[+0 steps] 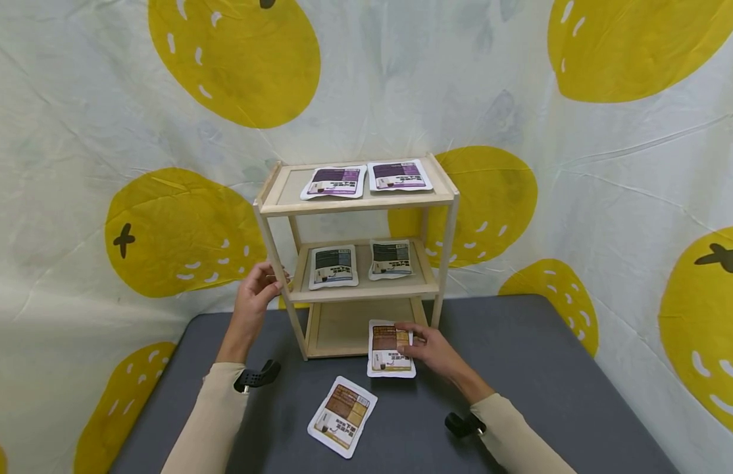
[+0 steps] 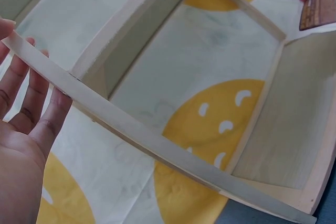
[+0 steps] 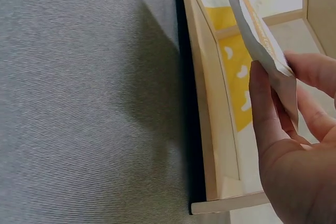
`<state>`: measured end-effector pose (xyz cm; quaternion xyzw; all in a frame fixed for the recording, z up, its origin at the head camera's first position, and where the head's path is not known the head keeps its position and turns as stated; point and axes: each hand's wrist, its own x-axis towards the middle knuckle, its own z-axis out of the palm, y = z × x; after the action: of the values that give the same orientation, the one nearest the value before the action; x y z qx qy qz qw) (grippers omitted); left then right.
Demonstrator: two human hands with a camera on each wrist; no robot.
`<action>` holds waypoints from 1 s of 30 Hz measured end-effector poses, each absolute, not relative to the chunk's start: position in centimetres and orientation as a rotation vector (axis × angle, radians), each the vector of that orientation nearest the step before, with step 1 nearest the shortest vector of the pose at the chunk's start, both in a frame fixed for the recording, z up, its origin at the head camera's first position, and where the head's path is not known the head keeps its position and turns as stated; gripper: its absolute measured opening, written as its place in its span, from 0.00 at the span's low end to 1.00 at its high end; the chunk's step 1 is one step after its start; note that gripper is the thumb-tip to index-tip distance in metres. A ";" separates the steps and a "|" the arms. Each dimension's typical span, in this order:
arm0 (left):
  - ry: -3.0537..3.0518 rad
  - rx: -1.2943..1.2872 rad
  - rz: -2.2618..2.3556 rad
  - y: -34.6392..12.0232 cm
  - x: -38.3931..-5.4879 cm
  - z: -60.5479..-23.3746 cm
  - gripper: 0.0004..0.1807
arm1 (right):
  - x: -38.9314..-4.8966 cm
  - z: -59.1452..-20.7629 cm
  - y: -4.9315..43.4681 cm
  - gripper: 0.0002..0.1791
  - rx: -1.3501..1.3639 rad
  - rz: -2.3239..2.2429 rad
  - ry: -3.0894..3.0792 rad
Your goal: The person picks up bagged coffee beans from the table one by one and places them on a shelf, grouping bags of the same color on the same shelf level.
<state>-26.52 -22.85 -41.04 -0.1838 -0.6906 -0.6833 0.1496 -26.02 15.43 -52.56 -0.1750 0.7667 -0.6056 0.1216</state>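
A wooden three-tier shelf (image 1: 349,295) stands on the dark grey table. At its left side my left hand (image 1: 257,293) holds the front post (image 2: 126,114), thumb in front and fingers behind. With thumb and fingers my right hand (image 1: 433,355) pinches the right edge of a brown-and-white pouch (image 1: 383,363) at the front of the bottom tier. In the right wrist view this pouch (image 3: 257,35) is seen edge-on, raised above the table. A second brown-and-white pouch (image 1: 343,417) lies tilted on the table before the shelf.
Two purple-and-white pouches (image 1: 335,182) lie side by side on the top tier. Two dark green pouches (image 1: 333,266) rest on the middle tier. Behind the shelf hangs a pale curtain (image 1: 354,79) with yellow fruit prints. The grey table (image 1: 520,375) extends to both sides.
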 end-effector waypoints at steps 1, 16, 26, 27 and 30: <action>-1.984 -0.528 -1.964 -22.8 -26.5 -41.0 0.18 | -26.1 -52.5 15.3 0.31 -0.504 -1.762 2.251; -1.994 -0.536 -1.957 -22.8 -26.5 -40.8 0.19 | -27.0 -52.0 14.3 0.28 -0.512 -1.797 2.324; -1.971 -0.534 -1.979 -22.8 -26.4 -40.8 0.18 | -27.3 -51.2 12.8 0.25 -0.433 -1.838 2.339; -1.968 -0.535 -1.982 -22.8 -26.4 -40.8 0.18 | -27.2 -50.8 12.6 0.26 -0.428 -1.849 2.323; -1.966 -0.539 -1.983 -22.8 -26.4 -40.9 0.19 | -26.7 -49.4 12.3 0.28 -0.413 -1.876 2.285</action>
<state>-26.38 -22.81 -40.86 -0.1874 -0.6838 -0.6895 0.1482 -26.74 12.33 -49.40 -0.1378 0.7631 -0.6266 0.0780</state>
